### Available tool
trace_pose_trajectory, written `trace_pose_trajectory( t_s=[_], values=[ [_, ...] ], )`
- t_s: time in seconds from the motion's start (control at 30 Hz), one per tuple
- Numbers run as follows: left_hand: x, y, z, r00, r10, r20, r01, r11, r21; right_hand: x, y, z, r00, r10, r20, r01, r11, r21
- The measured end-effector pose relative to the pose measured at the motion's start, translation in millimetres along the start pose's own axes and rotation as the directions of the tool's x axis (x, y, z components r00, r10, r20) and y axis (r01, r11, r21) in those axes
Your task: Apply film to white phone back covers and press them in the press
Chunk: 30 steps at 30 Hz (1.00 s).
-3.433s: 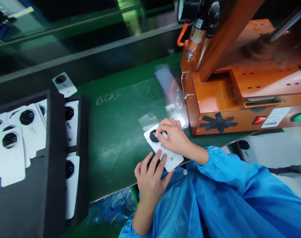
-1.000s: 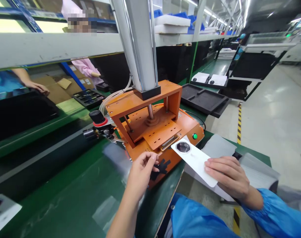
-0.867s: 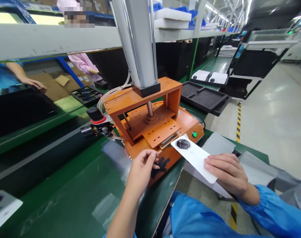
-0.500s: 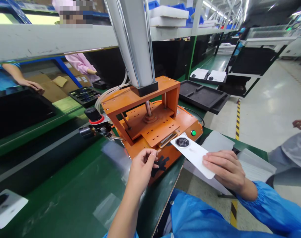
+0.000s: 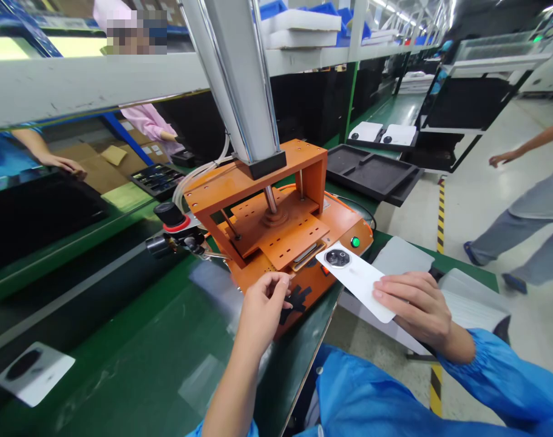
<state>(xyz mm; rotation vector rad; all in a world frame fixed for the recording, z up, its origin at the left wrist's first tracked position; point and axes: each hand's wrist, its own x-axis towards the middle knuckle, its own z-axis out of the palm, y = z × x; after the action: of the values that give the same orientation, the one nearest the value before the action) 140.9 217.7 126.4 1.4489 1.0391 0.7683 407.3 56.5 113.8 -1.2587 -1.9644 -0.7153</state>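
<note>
Fingers (image 5: 388, 290) of the right hand (image 5: 417, 309) are clamped on the white phone back cover (image 5: 358, 280), held level just beside the orange press fixture (image 5: 276, 224) on the green desk (image 5: 135, 352). Left hand (image 5: 262, 306) fingers are pinched together at the fixture's front edge.

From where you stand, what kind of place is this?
Probably a phone assembly line: an orange press on a green conveyor bench, black trays, and a white phone back cover in the right hand.
</note>
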Motion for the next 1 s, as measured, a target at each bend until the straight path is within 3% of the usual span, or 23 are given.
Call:
trace_pose_trajectory(
  t_s=[0.33, 0.47, 0.57, 0.8, 0.9, 1.0],
  values=[
    [2, 1, 2.0, 0.998, -0.052, -0.037, 0.052, 0.999, 0.015, -2, 4, 1, 1.0, 0.01, -0.004, -0.01, 1.0, -0.014],
    [11, 9, 12.9, 0.992, -0.129, -0.012, 0.128, 0.989, -0.077, -2, 4, 0, 0.999, 0.027, -0.026, -0.027, 1.0, -0.005],
    [27, 18, 28.0, 0.994, -0.112, -0.002, 0.109, 0.97, -0.218, -4, 7, 6, 0.999, 0.031, -0.023, -0.031, 1.0, 0.0],
    [66, 33, 62.4, 0.972, -0.09, -0.219, -0.002, 0.922, -0.386, -4, 31, 44, 0.995, 0.005, -0.104, -0.005, 1.0, -0.005],
    [50, 32, 61.7, 0.972, -0.091, -0.219, -0.002, 0.92, -0.391, 8, 41, 65, 0.988, 0.047, -0.15, -0.045, 0.999, 0.018],
    [0, 19, 51.3, 0.988, -0.082, -0.128, 0.03, 0.93, -0.366, 26, 46, 86, 0.984, 0.037, -0.174, -0.028, 0.998, 0.057]
  ],
)
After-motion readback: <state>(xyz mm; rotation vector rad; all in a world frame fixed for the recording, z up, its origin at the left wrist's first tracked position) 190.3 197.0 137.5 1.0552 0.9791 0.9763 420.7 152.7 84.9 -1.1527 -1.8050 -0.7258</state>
